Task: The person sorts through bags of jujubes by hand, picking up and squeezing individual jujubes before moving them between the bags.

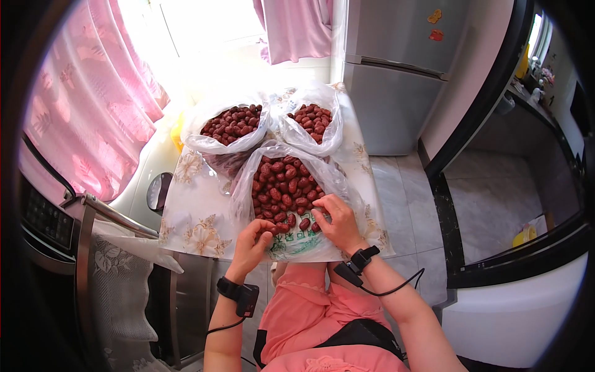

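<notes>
Where left hand point(250, 243) and right hand point(338, 224) grip | date bag point(295, 243) lies between

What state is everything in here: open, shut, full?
near bag, open, full of red dates.
left far bag, open, filled.
right far bag, open, filled.
fridge, doors shut.
left hand, curled at near bag's rim.
right hand, resting on the red dates.
</notes>
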Motion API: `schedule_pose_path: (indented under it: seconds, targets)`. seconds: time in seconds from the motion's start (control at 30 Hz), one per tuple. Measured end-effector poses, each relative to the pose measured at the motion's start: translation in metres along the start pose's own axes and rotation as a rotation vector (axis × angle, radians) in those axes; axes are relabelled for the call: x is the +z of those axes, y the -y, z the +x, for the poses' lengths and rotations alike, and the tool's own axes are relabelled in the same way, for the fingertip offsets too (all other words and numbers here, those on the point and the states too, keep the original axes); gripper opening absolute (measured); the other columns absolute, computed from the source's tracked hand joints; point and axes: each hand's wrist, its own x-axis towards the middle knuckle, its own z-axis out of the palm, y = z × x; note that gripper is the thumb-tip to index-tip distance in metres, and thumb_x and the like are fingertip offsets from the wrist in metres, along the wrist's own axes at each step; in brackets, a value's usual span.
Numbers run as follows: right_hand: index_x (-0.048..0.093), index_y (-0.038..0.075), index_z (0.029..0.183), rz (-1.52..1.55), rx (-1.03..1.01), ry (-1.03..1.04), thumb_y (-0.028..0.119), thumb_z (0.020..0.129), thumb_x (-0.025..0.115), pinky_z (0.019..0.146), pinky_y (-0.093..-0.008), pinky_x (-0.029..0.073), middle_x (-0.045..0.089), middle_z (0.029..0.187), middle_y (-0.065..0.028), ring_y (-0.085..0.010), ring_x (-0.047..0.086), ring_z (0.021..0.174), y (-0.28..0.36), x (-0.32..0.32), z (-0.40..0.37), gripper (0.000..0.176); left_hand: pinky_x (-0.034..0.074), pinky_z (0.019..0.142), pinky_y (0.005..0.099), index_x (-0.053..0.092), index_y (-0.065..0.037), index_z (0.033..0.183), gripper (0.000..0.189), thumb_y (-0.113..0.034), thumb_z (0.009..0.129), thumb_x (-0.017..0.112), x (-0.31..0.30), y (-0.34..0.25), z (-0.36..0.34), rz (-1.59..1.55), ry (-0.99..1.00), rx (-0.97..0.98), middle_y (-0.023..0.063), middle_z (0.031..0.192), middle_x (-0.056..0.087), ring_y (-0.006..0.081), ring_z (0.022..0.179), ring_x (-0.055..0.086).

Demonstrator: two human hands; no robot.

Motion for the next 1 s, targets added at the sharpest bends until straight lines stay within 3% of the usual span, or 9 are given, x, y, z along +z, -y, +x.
schedule_pose_path:
  seconds: [0.17, 0.23, 0.33, 0.63, 0.8, 1.0]
  targets:
    - [0.063, 0.003, 0.098, 0.001, 0.002, -0.003, 0.008, 0.085, 0.068, 0.077, -0.0389, 0.051, 0.062, 0.094, -0.0110, -0.0315, 0.063, 0.089, 0.002, 0.000, 0.001, 0.014, 0.046, 0.076, 0.0241, 0.061, 0.000, 0.104, 0.013, -0.008, 0.099, 0.052, -0.001, 0.007, 0.002, 0.030, -0.023, 0.066, 0.0013, 0.090, 0.061, 0.0088, 0.084, 0.055]
    - [0.062, 0.003, 0.097, 0.003, 0.006, -0.003, 0.008, 0.085, 0.067, 0.077, -0.0389, 0.051, 0.062, 0.094, -0.0111, -0.0314, 0.063, 0.089, 0.001, 0.000, 0.000, 0.014, 0.043, 0.083, 0.0229, 0.059, -0.001, 0.106, 0.023, -0.020, 0.106, 0.045, -0.003, 0.008, 0.001, 0.038, 0.019, 0.031, -0.0012, 0.097, 0.060, 0.0068, 0.090, 0.052]
    - [0.062, 0.003, 0.097, 0.015, 0.031, 0.002, 0.007, 0.085, 0.067, 0.077, -0.0391, 0.051, 0.062, 0.093, -0.0118, -0.0317, 0.063, 0.089, 0.003, -0.001, 0.000, 0.014, 0.044, 0.085, 0.0234, 0.059, -0.001, 0.106, 0.028, -0.024, 0.107, 0.044, -0.004, 0.010, 0.001, 0.029, 0.022, 0.036, -0.0011, 0.097, 0.060, 0.0069, 0.092, 0.052]
    - [0.062, 0.002, 0.097, -0.018, 0.030, 0.015, 0.005, 0.084, 0.067, 0.077, -0.0410, 0.050, 0.061, 0.092, -0.0145, -0.0339, 0.062, 0.088, 0.001, 0.002, 0.001, 0.015, 0.045, 0.088, 0.0251, 0.059, 0.001, 0.109, 0.029, -0.024, 0.106, 0.045, -0.004, 0.030, 0.005, -0.053, -0.022, 0.088, 0.0012, 0.101, 0.062, 0.0092, 0.096, 0.055]
    - [0.061, 0.001, 0.098, -0.020, 0.018, 0.020, 0.003, 0.085, 0.067, 0.069, -0.0366, 0.050, 0.060, 0.091, -0.0134, -0.0297, 0.061, 0.079, 0.008, 0.001, 0.003, 0.015, 0.045, 0.091, 0.0255, 0.058, 0.001, 0.109, 0.028, -0.023, 0.106, 0.046, -0.004, 0.026, 0.004, -0.097, 0.002, 0.077, 0.0020, 0.102, 0.062, 0.0093, 0.098, 0.056]
    - [0.061, 0.001, 0.098, -0.029, 0.010, 0.027, 0.003, 0.085, 0.066, 0.069, -0.0359, 0.050, 0.060, 0.090, -0.0128, -0.0283, 0.061, 0.078, 0.010, 0.001, 0.003, 0.014, 0.045, 0.088, 0.0242, 0.059, 0.001, 0.108, 0.026, -0.022, 0.106, 0.046, -0.004, 0.021, 0.003, -0.085, -0.006, 0.086, 0.0009, 0.100, 0.062, 0.0077, 0.095, 0.054]
